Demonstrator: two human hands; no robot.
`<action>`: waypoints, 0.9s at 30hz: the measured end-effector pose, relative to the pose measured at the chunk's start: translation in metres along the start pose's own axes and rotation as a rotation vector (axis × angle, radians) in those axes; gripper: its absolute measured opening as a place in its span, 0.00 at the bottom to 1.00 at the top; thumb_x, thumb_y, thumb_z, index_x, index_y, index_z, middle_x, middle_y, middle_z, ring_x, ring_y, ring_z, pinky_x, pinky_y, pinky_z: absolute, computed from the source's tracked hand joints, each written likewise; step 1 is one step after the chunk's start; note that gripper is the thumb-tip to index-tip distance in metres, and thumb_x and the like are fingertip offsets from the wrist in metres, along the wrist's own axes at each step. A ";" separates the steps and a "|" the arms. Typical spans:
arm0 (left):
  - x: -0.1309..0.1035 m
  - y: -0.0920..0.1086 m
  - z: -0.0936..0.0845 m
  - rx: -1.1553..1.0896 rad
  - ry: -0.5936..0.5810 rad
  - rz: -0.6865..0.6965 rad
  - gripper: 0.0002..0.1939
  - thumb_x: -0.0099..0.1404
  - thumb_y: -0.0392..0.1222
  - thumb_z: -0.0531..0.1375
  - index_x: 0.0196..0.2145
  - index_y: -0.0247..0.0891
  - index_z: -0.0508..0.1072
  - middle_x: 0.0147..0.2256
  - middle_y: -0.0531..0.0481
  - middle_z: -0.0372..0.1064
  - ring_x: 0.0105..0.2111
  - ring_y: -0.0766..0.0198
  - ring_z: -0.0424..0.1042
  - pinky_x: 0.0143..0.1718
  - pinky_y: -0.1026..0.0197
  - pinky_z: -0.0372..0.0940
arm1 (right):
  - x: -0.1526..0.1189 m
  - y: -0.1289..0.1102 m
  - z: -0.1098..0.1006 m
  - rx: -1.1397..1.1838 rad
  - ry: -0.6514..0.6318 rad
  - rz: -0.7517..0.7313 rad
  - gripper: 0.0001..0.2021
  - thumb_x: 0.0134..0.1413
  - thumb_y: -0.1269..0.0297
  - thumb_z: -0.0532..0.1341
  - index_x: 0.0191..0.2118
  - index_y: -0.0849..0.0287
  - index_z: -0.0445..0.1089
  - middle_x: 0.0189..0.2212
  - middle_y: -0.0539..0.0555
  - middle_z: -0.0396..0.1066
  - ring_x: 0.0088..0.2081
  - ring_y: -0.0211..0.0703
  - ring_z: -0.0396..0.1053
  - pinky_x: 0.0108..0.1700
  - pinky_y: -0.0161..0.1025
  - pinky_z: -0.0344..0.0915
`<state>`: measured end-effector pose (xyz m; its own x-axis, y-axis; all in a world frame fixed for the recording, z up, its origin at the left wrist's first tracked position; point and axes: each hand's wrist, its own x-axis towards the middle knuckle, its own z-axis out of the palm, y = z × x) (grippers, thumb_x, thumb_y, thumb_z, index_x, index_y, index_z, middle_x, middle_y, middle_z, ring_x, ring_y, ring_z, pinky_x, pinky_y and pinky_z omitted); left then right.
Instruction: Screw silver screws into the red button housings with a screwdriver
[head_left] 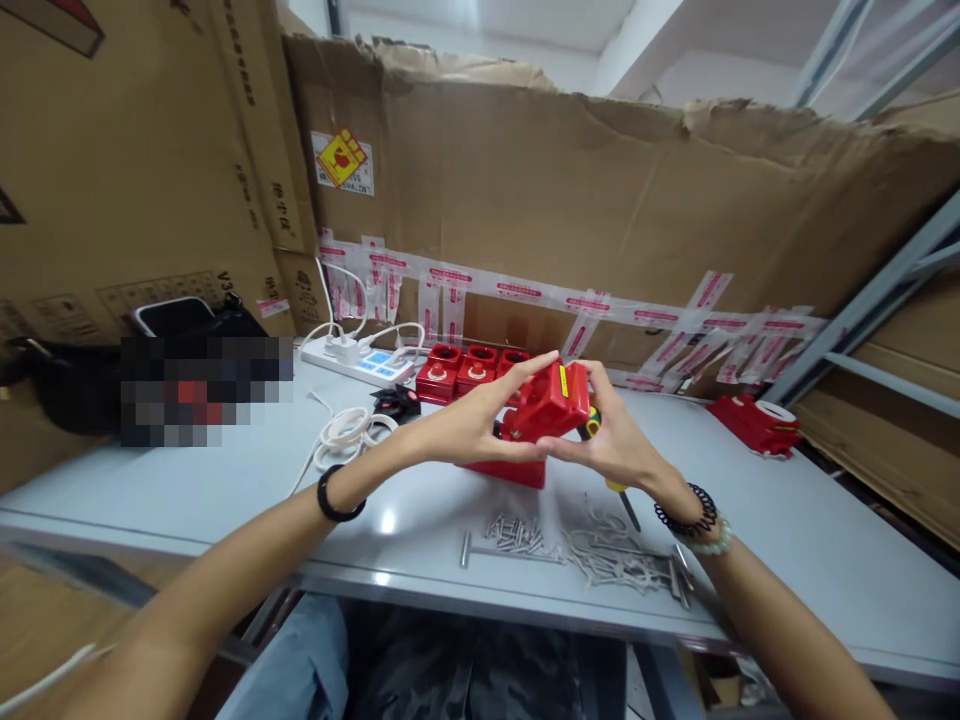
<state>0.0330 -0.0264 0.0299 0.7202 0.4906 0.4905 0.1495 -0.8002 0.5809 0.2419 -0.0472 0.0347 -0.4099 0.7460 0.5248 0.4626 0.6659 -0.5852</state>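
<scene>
both hands are closed on one red part, raised above a pale table near the middle of the view. the left hand grasps its left side, fingers over the top and thumb underneath; the right hand grasps its right side the same way. a yellow label shows on the part's upper face.

from left to right: a dark bag lies at the far left, beside a blurred patch. next come a white power strip with plugs in it and, nearer the person, a loosely coiled white cable. a small black item sits just right of the coil. a black band circles the left wrist.

behind the hands, three red boxes stand in a row before a taped cardboard wall. a red base sits beneath the held part; whether they touch is hard to tell. in front are a pile of screws, a metal t-bar and a tangle of pale strips. a screwdriver is partly hidden by the right hand, whose wrist wears a black coil and pale beads. far right, a red unit with a white ring lies near the back edge.
</scene>
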 end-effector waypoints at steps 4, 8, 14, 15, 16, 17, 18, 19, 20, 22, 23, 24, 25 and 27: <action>-0.005 -0.013 -0.016 0.055 -0.019 -0.051 0.45 0.57 0.47 0.64 0.65 0.49 0.42 0.65 0.46 0.45 0.60 0.50 0.55 0.59 0.50 0.55 | 0.002 0.004 -0.009 -0.106 -0.042 0.085 0.37 0.38 0.53 0.70 0.55 0.54 0.55 0.34 0.50 0.73 0.36 0.45 0.71 0.43 0.45 0.66; -0.013 -0.032 -0.027 0.250 -0.137 -0.170 0.44 0.56 0.45 0.64 0.64 0.52 0.46 0.62 0.48 0.52 0.58 0.49 0.57 0.57 0.48 0.54 | 0.005 0.008 -0.020 -0.241 0.006 0.184 0.35 0.42 0.45 0.66 0.55 0.55 0.59 0.22 0.46 0.69 0.27 0.42 0.69 0.37 0.43 0.64; -0.009 -0.048 -0.012 0.386 -0.302 -0.248 0.42 0.55 0.46 0.63 0.63 0.54 0.48 0.57 0.48 0.59 0.54 0.48 0.60 0.54 0.44 0.54 | 0.006 0.021 -0.011 -0.409 -0.208 0.196 0.39 0.39 0.39 0.64 0.55 0.57 0.60 0.25 0.49 0.71 0.28 0.43 0.68 0.34 0.40 0.61; -0.008 -0.049 -0.009 0.384 -0.308 -0.235 0.42 0.55 0.47 0.63 0.63 0.54 0.48 0.58 0.48 0.59 0.55 0.48 0.59 0.54 0.44 0.53 | 0.006 0.024 -0.008 -0.434 -0.236 0.186 0.41 0.38 0.39 0.64 0.57 0.57 0.59 0.26 0.49 0.71 0.28 0.43 0.68 0.34 0.40 0.60; -0.007 -0.050 -0.006 0.368 -0.309 -0.218 0.41 0.56 0.48 0.63 0.63 0.53 0.49 0.58 0.48 0.58 0.55 0.48 0.59 0.55 0.44 0.53 | 0.005 0.027 -0.005 -0.454 -0.263 0.178 0.43 0.38 0.38 0.64 0.58 0.58 0.58 0.26 0.50 0.71 0.28 0.43 0.67 0.33 0.39 0.59; -0.006 -0.051 -0.004 0.340 -0.304 -0.200 0.41 0.56 0.48 0.64 0.63 0.52 0.50 0.59 0.48 0.58 0.56 0.48 0.59 0.55 0.45 0.53 | 0.005 0.029 -0.002 -0.469 -0.293 0.170 0.44 0.37 0.37 0.64 0.59 0.58 0.58 0.26 0.50 0.71 0.28 0.43 0.66 0.32 0.39 0.58; -0.006 -0.053 -0.002 0.302 -0.294 -0.180 0.41 0.56 0.49 0.64 0.63 0.51 0.50 0.60 0.48 0.57 0.57 0.49 0.58 0.56 0.47 0.53 | 0.005 0.031 0.001 -0.483 -0.321 0.163 0.46 0.36 0.37 0.64 0.59 0.59 0.57 0.26 0.50 0.71 0.27 0.42 0.65 0.31 0.38 0.57; -0.006 -0.054 -0.001 0.262 -0.283 -0.160 0.42 0.56 0.49 0.64 0.63 0.50 0.50 0.61 0.48 0.56 0.57 0.51 0.58 0.56 0.49 0.54 | 0.005 0.033 0.003 -0.499 -0.345 0.155 0.46 0.36 0.37 0.64 0.59 0.60 0.58 0.25 0.50 0.70 0.27 0.42 0.64 0.30 0.38 0.56; -0.007 -0.056 0.001 0.222 -0.270 -0.145 0.42 0.55 0.50 0.65 0.63 0.49 0.50 0.61 0.48 0.55 0.58 0.52 0.58 0.56 0.51 0.55 | 0.005 0.035 0.005 -0.517 -0.365 0.145 0.44 0.35 0.37 0.64 0.57 0.60 0.61 0.24 0.49 0.69 0.26 0.41 0.63 0.29 0.37 0.54; -0.008 -0.059 0.004 0.159 -0.253 -0.142 0.43 0.55 0.51 0.65 0.63 0.47 0.50 0.62 0.47 0.54 0.58 0.53 0.58 0.56 0.54 0.56 | 0.005 0.037 0.008 -0.537 -0.401 0.131 0.37 0.36 0.38 0.64 0.49 0.60 0.67 0.24 0.49 0.69 0.25 0.39 0.61 0.28 0.36 0.52; -0.009 -0.060 0.005 0.137 -0.253 -0.153 0.44 0.55 0.52 0.65 0.63 0.47 0.49 0.62 0.46 0.53 0.58 0.53 0.58 0.56 0.54 0.57 | 0.006 0.038 0.008 -0.534 -0.421 0.130 0.33 0.37 0.39 0.64 0.46 0.59 0.69 0.24 0.49 0.69 0.24 0.38 0.60 0.28 0.36 0.52; -0.010 -0.060 0.006 0.121 -0.254 -0.167 0.45 0.55 0.52 0.65 0.64 0.46 0.48 0.62 0.46 0.52 0.59 0.53 0.58 0.56 0.54 0.57 | 0.006 0.039 0.009 -0.528 -0.438 0.136 0.31 0.38 0.40 0.64 0.43 0.59 0.70 0.24 0.49 0.69 0.24 0.37 0.59 0.28 0.36 0.51; -0.012 -0.060 0.006 0.111 -0.251 -0.178 0.46 0.55 0.53 0.65 0.64 0.45 0.47 0.63 0.45 0.50 0.60 0.52 0.56 0.57 0.54 0.57 | 0.007 0.040 0.008 -0.524 -0.451 0.148 0.30 0.38 0.40 0.64 0.42 0.60 0.71 0.24 0.49 0.69 0.24 0.37 0.59 0.28 0.36 0.52; -0.014 -0.059 0.005 0.113 -0.224 -0.186 0.48 0.55 0.55 0.64 0.65 0.44 0.44 0.65 0.43 0.46 0.61 0.51 0.53 0.59 0.53 0.54 | 0.007 0.041 0.006 -0.533 -0.465 0.188 0.32 0.37 0.39 0.64 0.42 0.61 0.71 0.23 0.50 0.69 0.24 0.38 0.58 0.27 0.36 0.52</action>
<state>0.0172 0.0125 -0.0147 0.8027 0.5543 0.2198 0.3582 -0.7429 0.5654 0.2531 -0.0144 0.0105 -0.5226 0.8505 0.0591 0.8291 0.5231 -0.1972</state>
